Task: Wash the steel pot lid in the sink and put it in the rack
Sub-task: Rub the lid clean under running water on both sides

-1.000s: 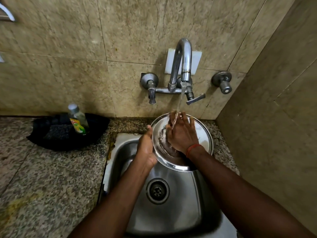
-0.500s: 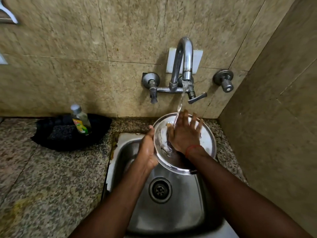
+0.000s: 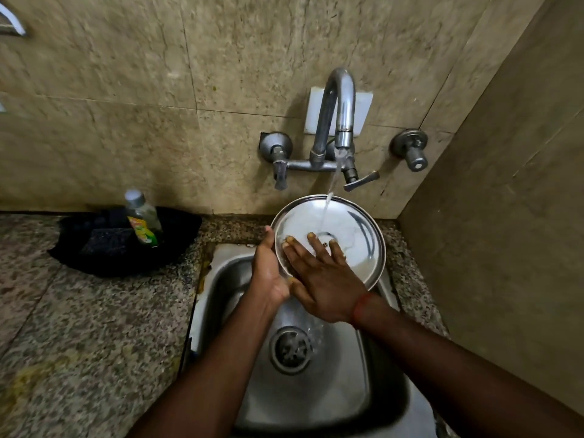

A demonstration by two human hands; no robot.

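The round steel pot lid [image 3: 357, 229] is held tilted over the back of the steel sink [image 3: 316, 384], its inner face toward me. Water from the wall tap [image 3: 339, 121] runs onto the lid's middle. My left hand [image 3: 268, 273] grips the lid's left rim. My right hand [image 3: 322, 279] lies flat on the lid's lower left face, fingers spread, holding nothing. No rack is in view.
A small bottle of dish liquid [image 3: 142, 219] stands in a black tray [image 3: 177, 248] with a scrub pad on the granite counter [image 3: 79, 327] left of the sink. Tiled walls close in behind and on the right. The drain [image 3: 289, 349] sits in the sink's middle.
My right hand slid down and left across the lid's face, from under the water stream to the lower part. More of the lid's shiny face now shows. My left hand kept its grip.
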